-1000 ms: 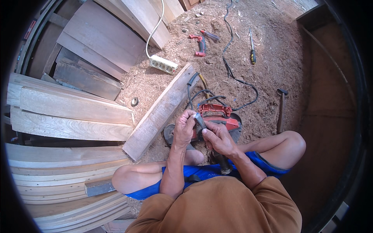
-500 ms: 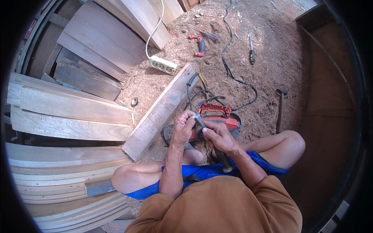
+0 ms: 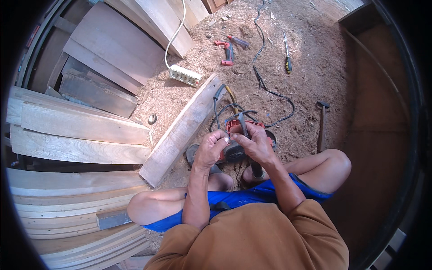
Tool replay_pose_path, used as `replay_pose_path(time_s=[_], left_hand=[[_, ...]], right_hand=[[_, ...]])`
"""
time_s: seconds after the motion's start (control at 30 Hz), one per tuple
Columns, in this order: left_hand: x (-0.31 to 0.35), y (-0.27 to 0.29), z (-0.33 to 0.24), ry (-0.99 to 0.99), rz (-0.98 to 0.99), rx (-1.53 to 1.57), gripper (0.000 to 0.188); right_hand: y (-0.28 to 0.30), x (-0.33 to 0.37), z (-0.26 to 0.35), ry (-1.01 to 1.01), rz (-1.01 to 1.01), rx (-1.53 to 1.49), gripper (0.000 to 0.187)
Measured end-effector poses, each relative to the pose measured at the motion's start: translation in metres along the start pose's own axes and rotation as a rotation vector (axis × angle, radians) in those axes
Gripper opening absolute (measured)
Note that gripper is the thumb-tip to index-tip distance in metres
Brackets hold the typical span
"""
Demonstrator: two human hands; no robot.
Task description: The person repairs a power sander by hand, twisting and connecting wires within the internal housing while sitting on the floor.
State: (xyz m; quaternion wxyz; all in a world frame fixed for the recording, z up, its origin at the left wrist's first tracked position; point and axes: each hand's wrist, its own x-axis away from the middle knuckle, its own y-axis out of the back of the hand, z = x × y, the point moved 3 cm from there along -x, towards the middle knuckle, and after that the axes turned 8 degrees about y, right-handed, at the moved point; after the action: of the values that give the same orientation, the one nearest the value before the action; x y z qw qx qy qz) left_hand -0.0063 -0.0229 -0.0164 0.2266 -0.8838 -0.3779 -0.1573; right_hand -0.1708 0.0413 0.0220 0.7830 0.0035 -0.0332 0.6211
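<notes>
My right hand (image 3: 256, 144) is wrapped around a chisel-like tool (image 3: 242, 122) with a grey metal blade and a thick dark handle. The blade points away from me and the handle runs down toward my right foot. Close beside it, my left hand (image 3: 211, 147) has thumb and fingertips pinched together; whatever they may hold is too small to make out. Below both hands lies a red and black power tool (image 3: 234, 154), partly hidden by them, with a red housing part (image 3: 233, 124) at its far side.
A thick plank (image 3: 180, 130) lies slantwise at left, near a white power strip (image 3: 185, 75). Beyond are a red-black handle piece (image 3: 228, 54), a screwdriver (image 3: 287, 58) and a dark cable (image 3: 288, 101). A hammer (image 3: 321, 126) lies right. Stacked boards (image 3: 81, 130) line the left side.
The chisel-like tool has swung more upright, its blade now away from my left fingertips. My right hand has shifted slightly up and away; my left hand has stayed nearly in place.
</notes>
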Motion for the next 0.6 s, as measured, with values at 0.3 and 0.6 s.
replay_pose_path(time_s=[0.3, 0.6], left_hand=[[0.001, -0.015, -0.008, -0.134, -0.091, -0.012, 0.006], [0.006, -0.009, -0.014, -0.123, -0.187, -0.273, 0.008]], right_hand=[[0.0, 0.009, -0.026, -0.371, 0.054, -0.455, 0.023], [-0.003, 0.001, 0.009, -0.097, -0.011, -0.009, 0.01]])
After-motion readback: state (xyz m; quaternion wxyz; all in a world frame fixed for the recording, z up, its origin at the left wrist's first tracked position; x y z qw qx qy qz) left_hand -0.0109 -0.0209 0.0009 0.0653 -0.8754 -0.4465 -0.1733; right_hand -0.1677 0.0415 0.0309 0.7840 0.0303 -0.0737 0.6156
